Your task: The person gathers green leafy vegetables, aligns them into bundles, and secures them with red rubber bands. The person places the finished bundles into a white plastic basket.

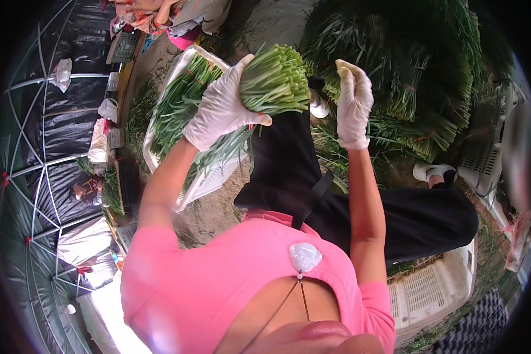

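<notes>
My left hand (223, 104), in a whitish glove, grips a thick bunch of garlic chives (276, 82). The cut pale stem ends face right, and the leaves trail down to the left. A bit of red tie shows below my thumb. Under that hand stands a white plastic crate (208, 181) with banded green bundles (177, 110) in it. My right hand (355, 104), gloved too, is raised to the right of the bunch, apart from it. Its fingers are bent and held together, with nothing visible in them.
A large heap of chive bundles (407, 88) lies ahead to the right. Beneath my leg is another white crate (429, 292); a perforated crate (482, 137) stands at far right. Another person (155, 17) is at the top left. Dark plastic sheeting (82, 40) on metal poles lines the left.
</notes>
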Tool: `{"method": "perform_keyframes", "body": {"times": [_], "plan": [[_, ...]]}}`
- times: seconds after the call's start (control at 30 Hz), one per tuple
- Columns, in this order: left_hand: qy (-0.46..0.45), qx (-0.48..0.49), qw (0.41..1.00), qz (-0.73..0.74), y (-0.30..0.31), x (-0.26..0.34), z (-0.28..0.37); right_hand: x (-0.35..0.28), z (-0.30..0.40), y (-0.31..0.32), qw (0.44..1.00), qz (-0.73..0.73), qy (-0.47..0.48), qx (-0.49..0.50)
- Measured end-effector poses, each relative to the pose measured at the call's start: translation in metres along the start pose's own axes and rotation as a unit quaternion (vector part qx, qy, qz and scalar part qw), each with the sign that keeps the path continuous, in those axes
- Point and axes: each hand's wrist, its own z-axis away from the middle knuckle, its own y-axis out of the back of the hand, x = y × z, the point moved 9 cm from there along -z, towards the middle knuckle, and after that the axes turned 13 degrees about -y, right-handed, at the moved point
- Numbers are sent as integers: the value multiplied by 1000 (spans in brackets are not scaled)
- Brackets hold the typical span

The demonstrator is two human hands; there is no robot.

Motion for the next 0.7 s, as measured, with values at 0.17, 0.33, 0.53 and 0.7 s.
{"method": "perform_keyframes", "body": {"times": [0.17,0.33,0.53,0.7], "plan": [[41,-16,999,13,1,-8,-2,-79,75,-67,878,271,345,-190],[33,-1,999,-39,4,-4,3,-33,40,-6,961,177,208,42],[-23,49,997,54,0,-10,11,-65,87,-60,898,236,371,-8],[-40,103,980,168,-2,-3,17,-60,100,-68,868,301,395,-2]]}}
